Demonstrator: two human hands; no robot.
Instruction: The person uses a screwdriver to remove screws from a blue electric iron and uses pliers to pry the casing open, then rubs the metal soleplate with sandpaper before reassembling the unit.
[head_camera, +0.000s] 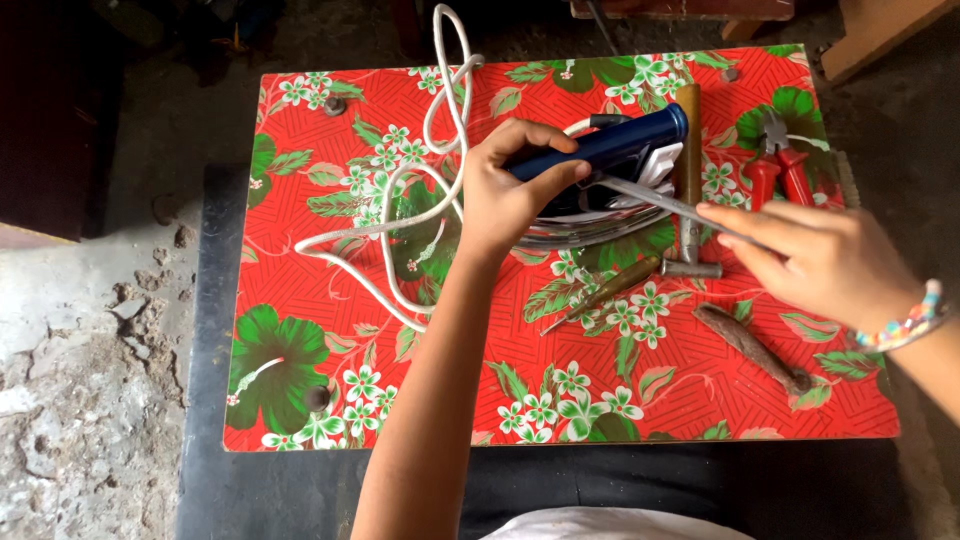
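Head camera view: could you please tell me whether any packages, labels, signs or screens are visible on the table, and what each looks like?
None can be made out: no package, sign or screen.
White patch: on the clothes iron under its blue handle, held by the left hand; too small to tell if it is a label.
Table cover: red with a green and white floral print, no writing visible.

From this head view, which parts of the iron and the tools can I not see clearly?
- Iron: its body is mostly hidden by the left hand gripping the blue handle.
- Thin tool in the right hand: its grip is covered by the fingers, and its tip is unclear.
- Pliers: jaws too small to judge.
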